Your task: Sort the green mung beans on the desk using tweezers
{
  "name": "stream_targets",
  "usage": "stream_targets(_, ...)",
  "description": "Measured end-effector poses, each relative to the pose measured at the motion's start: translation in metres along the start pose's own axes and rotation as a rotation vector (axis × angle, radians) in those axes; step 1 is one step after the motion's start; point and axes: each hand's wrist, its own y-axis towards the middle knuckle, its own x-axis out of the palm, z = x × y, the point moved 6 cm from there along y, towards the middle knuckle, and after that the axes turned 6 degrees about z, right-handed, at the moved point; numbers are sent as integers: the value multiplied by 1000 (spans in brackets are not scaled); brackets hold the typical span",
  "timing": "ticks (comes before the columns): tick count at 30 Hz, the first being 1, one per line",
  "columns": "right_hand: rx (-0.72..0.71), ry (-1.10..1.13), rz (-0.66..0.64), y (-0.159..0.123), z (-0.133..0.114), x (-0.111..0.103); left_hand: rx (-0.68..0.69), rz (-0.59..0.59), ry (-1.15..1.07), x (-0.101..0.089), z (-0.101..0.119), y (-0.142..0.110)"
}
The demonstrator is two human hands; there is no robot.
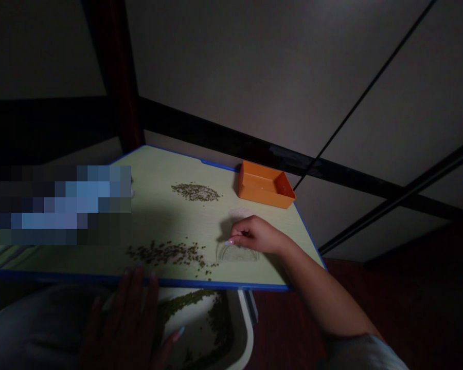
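Observation:
My right hand point(254, 234) is closed, thumb and fingers pinched together above the right part of the pale tabletop point(154, 221). Whatever the fingertips may hold is too small to make out. Just below it lies a clear, curved shallow dish point(237, 254), partly hidden by the hand. My left hand point(129, 313) has its fingers stretched out over the near table edge. Its fingertips come close to a loose scatter of small dark beans or seeds point(165, 253). Farther back is a second pile of similar brownish seeds point(196, 192).
An orange open box point(266, 180) stands at the table's back right corner. Below the near edge, a white tub point(247, 329) holds greenish seeds, partly covered by my left hand. A blurred-out bluish patch point(77, 200) covers the table's left side. Behind rises a pale panelled wall point(231, 77).

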Motion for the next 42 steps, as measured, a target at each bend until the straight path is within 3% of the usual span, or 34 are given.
stream_targets(6,-8,17,-31,0,-7,1,48,26,21,0,0,0)
stream_targets(17,-54,22,-50,-1,-4,5,-26,39,-43,2,-2,-3)
stream_targets(23,-65,50,16,-1,-8,0,-29,26,-18,3,-2,-3)
stream_targets(36,-32,-62,8,0,-7,4,-17,32,-20,0,-1,-1)
stream_targets(42,-7,-91,47,0,-7,5,-75,17,-59,4,-2,-3)
